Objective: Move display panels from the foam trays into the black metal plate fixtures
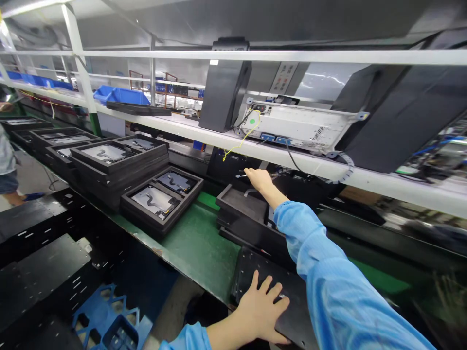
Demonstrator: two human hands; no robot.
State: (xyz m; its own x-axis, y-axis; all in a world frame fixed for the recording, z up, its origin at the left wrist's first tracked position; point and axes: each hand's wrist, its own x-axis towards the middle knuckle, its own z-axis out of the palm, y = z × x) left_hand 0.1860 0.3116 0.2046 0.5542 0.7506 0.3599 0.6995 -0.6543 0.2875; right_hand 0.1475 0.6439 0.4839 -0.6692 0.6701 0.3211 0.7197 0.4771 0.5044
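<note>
Smooth green bench (pixel 199 255) runs diagonally beneath a white shelf (pixel 175 125) of straight, flat bars. On the shelf rests a long, pale metal case (pixel 306 127) with a perforated patch; a thin yellow cord (pixel 241 145) hangs from it in a loose curve. Below, at the left, stands a stack (pixel 136 167) of matte, square-edged black trays; beside it sits a lower black tray (pixel 140 218) with thick walls, holding flat, shiny grey parts (pixel 155 198) with curved dark strips. Further right is another black tray (pixel 242 203), rectangular and dull in finish. Nearest the person, a flat black panel (pixel 301 304) with small light dots lies at the front edge of the bench. The left hand (pixel 260 311) rests palm down on this panel, fingers spread and nearly straight, thumb pointing right. The right arm, in a wrinkled blue sleeve (pixel 328 257), extends forward over the right-hand tray. Fingers of the right hand (pixel 260 180) are curled together; a slim, pale piece (pixel 240 176) shows at the fingertips, but whether they grip it cannot be told.
</note>
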